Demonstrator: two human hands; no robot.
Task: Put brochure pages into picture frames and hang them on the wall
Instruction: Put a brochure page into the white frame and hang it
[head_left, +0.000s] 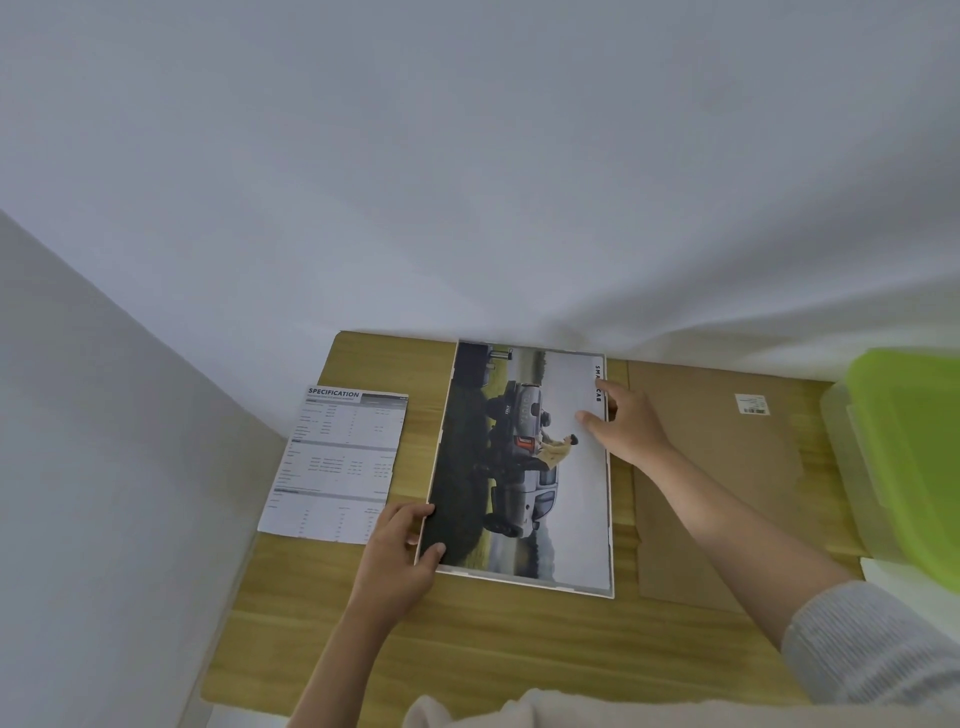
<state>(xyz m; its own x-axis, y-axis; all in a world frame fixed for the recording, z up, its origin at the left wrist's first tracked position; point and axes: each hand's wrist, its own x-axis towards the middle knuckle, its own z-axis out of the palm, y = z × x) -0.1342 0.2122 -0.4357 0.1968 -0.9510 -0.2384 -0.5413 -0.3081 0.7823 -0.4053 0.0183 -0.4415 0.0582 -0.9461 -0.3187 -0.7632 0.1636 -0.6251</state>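
Between our two hands lies the brochure page (524, 467), a glossy sheet printed with a grey pickup truck in a field and a figure in a tan jacket leaning on its tailgate. Black capitals run along its far right margin; we read "SMA" and "CAB", with a fingertip over the letters between. The page sits on a thin white picture frame (611, 525), whose rim shows as a narrow border along the right and near edges, all flat on the pale wooden table (519, 654).

Our left hand (397, 558) pinches the page's near left corner, thumb on the print and fingers curled at the edge, which is lifted slightly. Our right hand (623, 421) lies open and flat, fingers spread, pressing the page's far right edge; it grips nothing.

Just beyond the left hand rests a white sheet (337, 462) headed "SPECIFICATION", its table rows too small to read. Under and beyond the right forearm lies a flat brown cardboard panel (727, 467) bearing a small white barcode label (751, 404), unreadable. Further right stands a translucent plastic box with a lime green lid (914, 457); we cannot tell its contents
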